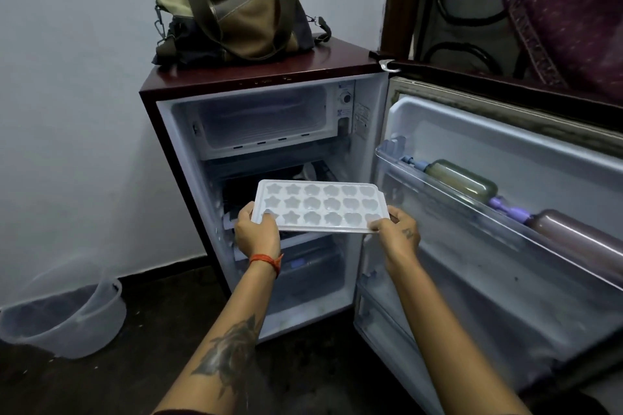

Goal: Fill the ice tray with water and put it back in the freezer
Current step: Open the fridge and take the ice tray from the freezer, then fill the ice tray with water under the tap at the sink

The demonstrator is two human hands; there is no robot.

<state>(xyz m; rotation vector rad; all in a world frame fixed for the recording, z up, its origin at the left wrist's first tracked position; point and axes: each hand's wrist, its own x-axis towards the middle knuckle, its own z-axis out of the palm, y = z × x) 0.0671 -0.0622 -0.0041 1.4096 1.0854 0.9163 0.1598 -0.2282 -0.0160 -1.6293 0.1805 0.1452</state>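
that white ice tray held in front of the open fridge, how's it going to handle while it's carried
The ice tray looks like thin moulded plastic, so probably light and a bit flexible. It is held level by the left hand and right hand at opposite ends, which suggests it may sag or twist if one-handed. Shallow open cells would likely spill if tilted.

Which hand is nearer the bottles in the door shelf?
Right. The right hand grips the ice tray at its end toward the bottles in the open door; the left hand holds the far end.
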